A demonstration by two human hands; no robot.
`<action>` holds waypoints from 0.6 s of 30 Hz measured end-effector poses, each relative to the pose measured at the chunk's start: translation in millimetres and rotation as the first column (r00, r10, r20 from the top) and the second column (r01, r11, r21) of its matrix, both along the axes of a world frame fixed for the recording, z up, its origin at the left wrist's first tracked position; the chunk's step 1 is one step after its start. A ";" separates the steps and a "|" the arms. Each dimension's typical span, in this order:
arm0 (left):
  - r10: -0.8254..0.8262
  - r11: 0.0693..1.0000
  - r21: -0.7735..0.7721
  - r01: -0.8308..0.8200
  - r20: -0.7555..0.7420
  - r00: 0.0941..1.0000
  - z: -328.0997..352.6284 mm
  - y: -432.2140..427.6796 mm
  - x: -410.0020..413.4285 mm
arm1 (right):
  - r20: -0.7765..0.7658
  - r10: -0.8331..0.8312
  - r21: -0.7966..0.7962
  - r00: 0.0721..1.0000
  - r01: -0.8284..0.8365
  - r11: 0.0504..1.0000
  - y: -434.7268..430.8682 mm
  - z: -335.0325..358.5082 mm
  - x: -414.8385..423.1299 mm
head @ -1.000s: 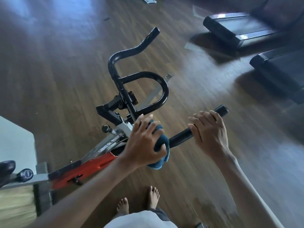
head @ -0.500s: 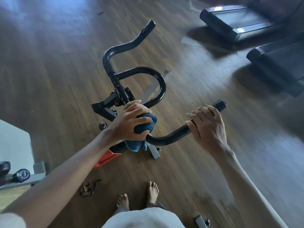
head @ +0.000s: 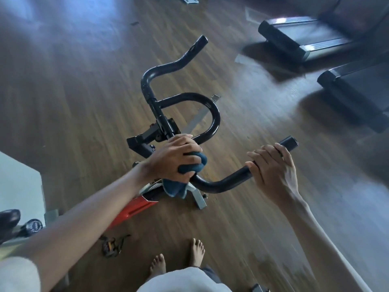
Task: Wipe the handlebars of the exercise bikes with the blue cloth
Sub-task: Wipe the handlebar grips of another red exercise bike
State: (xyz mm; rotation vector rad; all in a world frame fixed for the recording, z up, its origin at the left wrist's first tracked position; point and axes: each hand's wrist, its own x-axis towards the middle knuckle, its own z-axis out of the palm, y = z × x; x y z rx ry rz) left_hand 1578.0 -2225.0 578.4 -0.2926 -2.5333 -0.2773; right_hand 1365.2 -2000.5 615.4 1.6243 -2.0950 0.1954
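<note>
The black handlebar (head: 212,121) of a red and grey exercise bike (head: 134,207) fills the middle of the head view. My left hand (head: 174,157) is closed around the blue cloth (head: 181,184), pressing it on the bar near the centre stem, where the near bend starts. A flap of cloth hangs below the hand. My right hand (head: 273,169) grips the near right bar just short of its end cap. The far left horn of the handlebar stands bare.
Two treadmill ends (head: 294,39) (head: 353,93) lie on the wood floor at the upper right. A pedal with straps (head: 113,245) rests on the floor near my bare feet (head: 179,260). A pale block (head: 19,186) and a bike seat knob (head: 31,226) sit at the left.
My left hand has slid the cloth along the bar from the near bend toward the centre stem. The right hand has kept its grip near the bar end.
</note>
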 end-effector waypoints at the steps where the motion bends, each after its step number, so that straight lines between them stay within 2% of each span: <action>1: -0.019 1.000 -0.014 0.020 0.018 1.000 1.6 -8.5 -2.6 | 0.004 0.009 0.008 1.000 -0.009 1.000 0.4 0.3 0.0; 3: 0.067 0.998 0.017 -0.067 -0.020 0.998 -1.4 -2.2 -4.2 | 0.010 0.021 0.034 1.000 -0.021 0.999 0.7 1.7 -1.3; 6: 0.351 0.927 0.190 -0.323 -0.139 0.926 -12.7 64.7 -2.5 | 0.041 0.013 0.049 0.999 -0.015 0.999 1.5 3.3 0.7; 7: 0.435 0.891 0.207 -0.405 -0.128 0.891 -15.8 92.8 -7.6 | 0.050 0.003 0.044 0.999 -0.005 0.999 0.8 4.1 1.8; 9: 0.564 0.812 0.177 -0.557 0.011 0.826 -12.5 138.2 -24.4 | 0.049 -0.021 0.044 0.999 0.019 0.999 -0.6 4.5 3.3; 11: 0.636 0.754 0.144 -0.641 0.079 0.767 -5.8 147.5 -34.8 | 0.026 -0.038 0.051 0.999 0.037 0.998 -0.4 5.8 4.4; 13: 0.598 0.788 0.141 -0.600 0.057 0.799 -3.8 127.3 -29.0 | 0.000 -0.025 0.072 1.000 0.025 0.997 0.6 6.2 2.4; 15: 0.456 0.885 0.109 -0.453 0.003 0.890 -8.7 104.1 -14.0 | 0.011 0.027 0.103 1.000 -0.028 0.994 3.9 8.5 -0.3; 17: 0.378 0.923 0.083 -0.375 -0.018 0.926 -12.4 94.3 -9.5 | 0.104 0.068 0.079 0.992 -0.076 0.994 8.3 13.2 -0.1; 18: 0.408 0.910 0.088 -0.405 -0.019 0.913 -11.9 97.7 -13.5 | 0.174 0.079 0.033 0.982 -0.086 0.996 11.1 14.8 2.0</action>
